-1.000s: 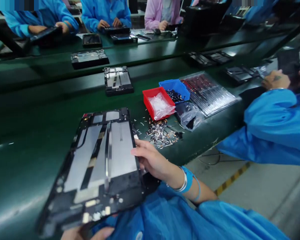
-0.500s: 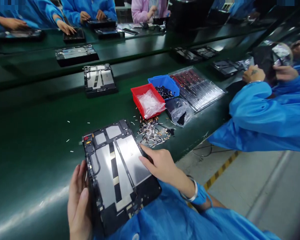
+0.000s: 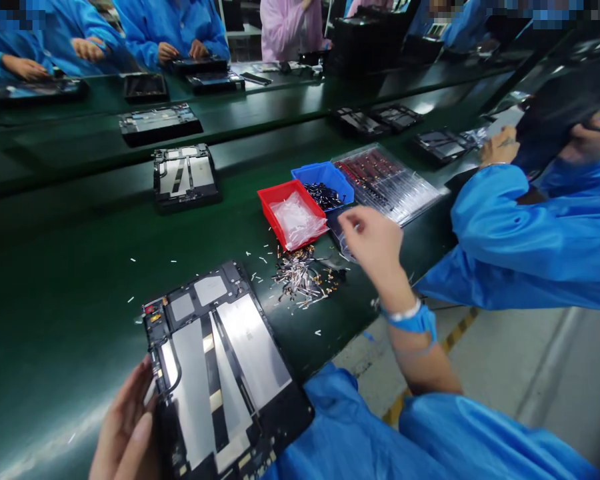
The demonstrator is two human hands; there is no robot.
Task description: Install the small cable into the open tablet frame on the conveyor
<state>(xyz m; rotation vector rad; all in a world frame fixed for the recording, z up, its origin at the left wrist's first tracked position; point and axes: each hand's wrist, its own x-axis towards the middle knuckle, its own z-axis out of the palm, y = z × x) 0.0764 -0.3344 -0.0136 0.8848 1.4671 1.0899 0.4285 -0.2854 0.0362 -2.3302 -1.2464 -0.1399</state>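
Observation:
An opened tablet with bare silver battery panels and dark ribbon cables lies tilted at the bench's near edge, against my blue clothing. My left hand grips its left edge, with the thumb on the near side. Away from the tablet, my right hand hovers over a clear plastic bag, fingers curled into a pinch; anything between them is too small to make out. A red bin of clear plastic pieces and a blue bin of small black parts sit nearby. Small loose parts lie heaped before them.
A clear tray with rows of red and dark parts lies behind my right hand. Another opened tablet rests farther back. To the right, a co-worker's blue sleeve reaches over the bench. Other people work across the line.
My right hand has left the tablet's right edge and risen forward and right, its fingers now pinched. The tablet appears slightly lower and left in view, still in my left hand.

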